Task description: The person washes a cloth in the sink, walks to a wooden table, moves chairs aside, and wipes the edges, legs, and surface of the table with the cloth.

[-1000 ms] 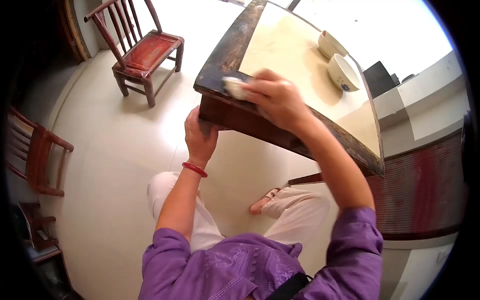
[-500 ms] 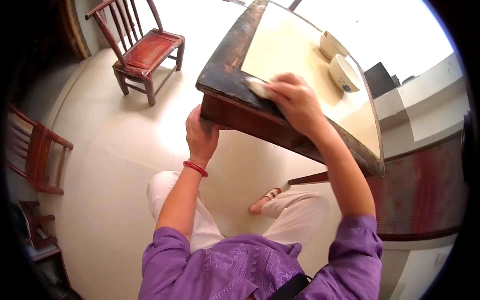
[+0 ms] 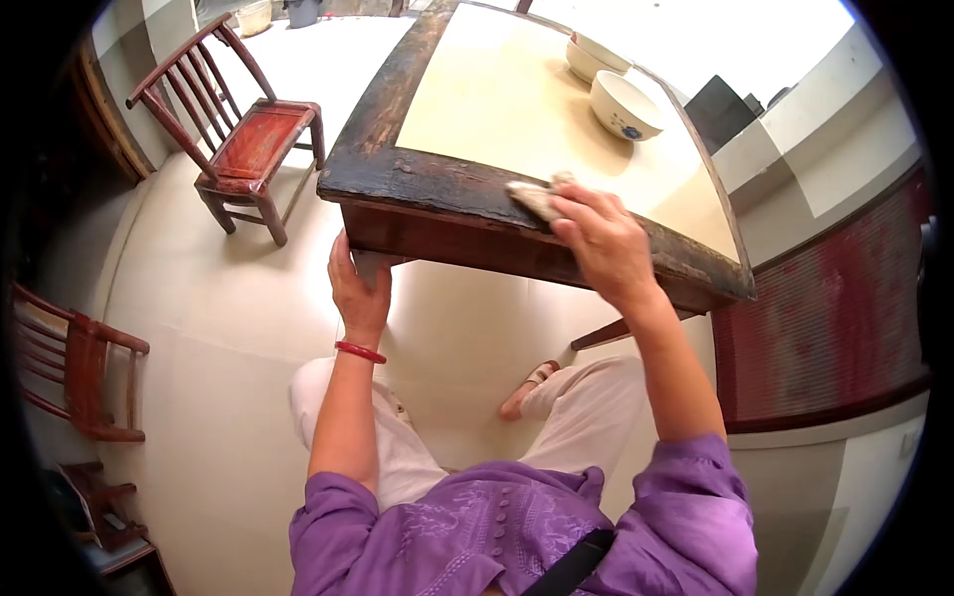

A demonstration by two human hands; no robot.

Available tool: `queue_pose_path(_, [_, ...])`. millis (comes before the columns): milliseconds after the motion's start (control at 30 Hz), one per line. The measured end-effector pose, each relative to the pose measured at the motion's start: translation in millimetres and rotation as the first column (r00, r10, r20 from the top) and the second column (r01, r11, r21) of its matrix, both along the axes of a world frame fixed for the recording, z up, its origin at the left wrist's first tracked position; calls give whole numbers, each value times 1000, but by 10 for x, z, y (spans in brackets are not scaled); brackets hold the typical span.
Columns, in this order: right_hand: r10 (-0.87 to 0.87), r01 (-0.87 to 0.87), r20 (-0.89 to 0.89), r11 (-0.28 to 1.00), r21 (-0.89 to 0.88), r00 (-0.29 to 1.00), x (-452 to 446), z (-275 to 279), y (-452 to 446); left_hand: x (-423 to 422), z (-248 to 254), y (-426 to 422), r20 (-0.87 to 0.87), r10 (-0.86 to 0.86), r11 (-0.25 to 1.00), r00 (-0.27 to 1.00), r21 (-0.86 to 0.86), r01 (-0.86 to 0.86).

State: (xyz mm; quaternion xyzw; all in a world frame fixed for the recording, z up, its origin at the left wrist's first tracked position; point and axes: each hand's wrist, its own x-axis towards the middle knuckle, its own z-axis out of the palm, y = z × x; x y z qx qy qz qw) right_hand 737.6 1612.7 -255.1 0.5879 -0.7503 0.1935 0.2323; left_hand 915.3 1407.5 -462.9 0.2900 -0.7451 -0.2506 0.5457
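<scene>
My right hand [image 3: 608,248] presses a pale, bunched cloth [image 3: 535,201] onto the dark, worn wooden border of the table [image 3: 437,189], near the middle of its front edge. The fingers are closed round the cloth. Below the table's near left corner, my left hand [image 3: 358,303] is wrapped round the table leg [image 3: 372,262], thumb on one side and fingers on the other; a red bangle [image 3: 360,352] circles that wrist. Two bowls stand on the cream tabletop panel: a white bowl with a blue motif [image 3: 626,105] and another bowl [image 3: 596,58] behind it.
A reddish wooden chair [image 3: 260,144] stands left of the table, with a second chair [image 3: 89,377] at the far left. My sandalled foot [image 3: 529,389] rests on the pale floor under the table. To the right is a dark red ribbed panel [image 3: 825,328].
The cloth under my right hand has slid right along the table's front border, away from the left corner. My left hand stays at the leg. The whole view has shifted.
</scene>
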Motion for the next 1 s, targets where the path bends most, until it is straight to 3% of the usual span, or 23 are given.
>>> queue_pose_path(133, [-77,77,-2,993,-86,997,114,-119,42,110,494,329,-38,127,960,991,-246,-132])
queue_pose_path(233, [71,-84,-91,986,-142,993,438,-212,-397,-47,945,435,-14,81,878,997,-472,-78])
queue_pose_path(267, [93,-105,-77,978,-178,993,490,-253,-509,-145,1075,468,-16,43,876,999,-481,-45])
queue_pose_path(367, [125,-148,-117,964,-219,985,378,-250,-365,-373,1216,436,155,141,831,978,-555,-32])
queue_pose_path(433, [85,-93,-54,981,-171,995,216,-203,6,-445,1180,360,188,186,802,964,-596,-38])
queue_pose_path(600, [-371,336,-59,889,-310,927,-404,-248,1087,-583,994,260,62,173,775,983,-624,-97])
queue_pose_path(633, [-375,351,-1,869,-350,927,-437,-270,1138,-619,989,285,23,179,776,984,-618,-126])
queue_pose_path(700, [-427,367,-88,850,-377,900,-444,-351,985,-694,981,298,-24,214,757,977,-628,-181])
queue_pose_path(767, [-305,303,58,869,-391,951,-264,-400,643,-735,967,286,-56,242,740,969,-635,-222])
queue_pose_path(867, [-254,215,-71,915,-340,965,103,-351,255,-690,988,269,-28,238,729,971,-656,-198])
queue_pose_path(967, [-68,61,-13,953,-297,998,-141,-289,537,-617,965,247,22,236,726,972,-668,-161])
queue_pose_path(1000, [-140,113,-81,956,-271,987,-197,-238,710,-634,967,235,28,245,724,969,-671,-163])
